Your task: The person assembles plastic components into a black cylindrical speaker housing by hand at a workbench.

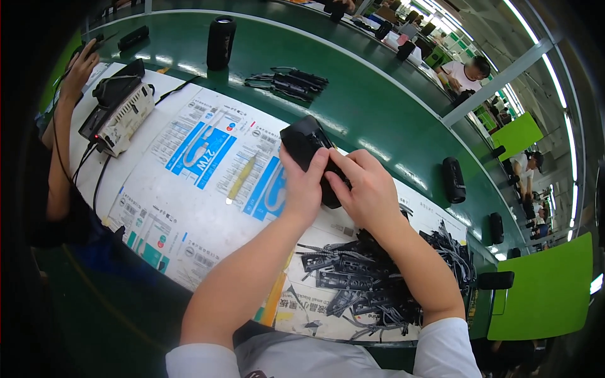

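Observation:
A black, rounded, cylinder-like device that looks like a portable speaker [304,133] is held up over the table's far edge. My left hand [302,187] wraps its near left side, with the thumb lying on top. My right hand [364,188] grips the right side, its fingers bent against the casing; what the fingertips press on is hidden. Below my right forearm lies a heap of black plastic strips with grey cords [353,271]. A yellow pen-like tool [242,179] rests on the printed sheets left of my hands.
Beyond the table runs a green bench [372,132] bearing a standing black speaker [221,43], a bundle of black strips [288,83] and another speaker [453,179]. At left are a beige powered box [128,120] with cables and another person's hand [80,66]. A green panel [542,290] stands right.

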`<state>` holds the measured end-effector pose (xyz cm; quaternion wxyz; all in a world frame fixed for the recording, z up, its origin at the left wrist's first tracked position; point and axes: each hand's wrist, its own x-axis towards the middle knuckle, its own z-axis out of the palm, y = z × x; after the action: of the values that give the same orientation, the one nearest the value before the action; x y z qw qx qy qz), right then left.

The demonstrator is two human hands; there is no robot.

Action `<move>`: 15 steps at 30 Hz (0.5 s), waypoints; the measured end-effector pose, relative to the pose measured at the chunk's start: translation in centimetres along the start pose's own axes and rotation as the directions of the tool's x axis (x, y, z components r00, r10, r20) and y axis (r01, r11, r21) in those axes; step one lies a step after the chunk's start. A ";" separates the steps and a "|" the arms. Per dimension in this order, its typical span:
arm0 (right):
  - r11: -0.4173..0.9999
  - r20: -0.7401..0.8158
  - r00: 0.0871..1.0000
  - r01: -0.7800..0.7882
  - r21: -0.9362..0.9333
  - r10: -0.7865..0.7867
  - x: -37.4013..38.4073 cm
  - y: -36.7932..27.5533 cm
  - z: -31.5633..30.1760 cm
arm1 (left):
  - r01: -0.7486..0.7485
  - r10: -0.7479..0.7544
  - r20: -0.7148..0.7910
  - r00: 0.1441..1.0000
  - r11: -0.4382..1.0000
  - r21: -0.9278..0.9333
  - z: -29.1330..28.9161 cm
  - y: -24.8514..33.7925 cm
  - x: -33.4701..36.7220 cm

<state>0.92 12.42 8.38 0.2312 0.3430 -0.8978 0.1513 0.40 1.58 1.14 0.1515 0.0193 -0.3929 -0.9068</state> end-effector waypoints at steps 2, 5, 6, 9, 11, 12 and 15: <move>0.997 0.008 1.000 -0.017 0.073 0.016 -0.1 0.2 -0.2 | 0.007 -0.007 -0.016 1.000 1.000 -0.023 -0.5 -0.3 0.4; 0.981 0.050 0.997 -0.064 0.186 0.056 -1.0 1.8 -0.8 | -0.027 0.027 -0.001 1.000 1.000 0.001 -0.3 -0.4 0.5; 0.969 0.078 0.994 -0.095 0.226 0.079 -1.4 2.2 -1.0 | -0.018 0.018 0.006 1.000 0.999 -0.050 0.0 -0.5 0.5; 0.982 0.001 1.000 0.007 0.188 -0.008 -1.6 2.0 -0.6 | 0.009 -0.008 0.027 1.000 0.998 -0.068 0.0 -0.9 0.9; 0.985 -0.044 0.989 0.142 0.093 -0.138 -1.8 2.1 -0.6 | 0.047 -0.046 0.047 0.998 0.999 -0.027 -0.1 -0.7 0.8; 0.985 -0.060 0.988 0.146 0.087 -0.142 -1.8 2.1 -0.7 | 0.037 -0.035 0.060 0.998 0.999 -0.024 -0.4 -0.6 1.1; 0.909 0.200 0.970 -0.204 0.364 0.137 -2.3 2.3 -1.5 | 0.100 -0.095 0.110 0.989 0.994 -0.038 -0.9 -0.6 1.0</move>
<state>1.28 15.98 8.22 0.0687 0.3131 -0.8939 0.3133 -0.52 1.06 0.22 0.0860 -0.0140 -0.3794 -0.9211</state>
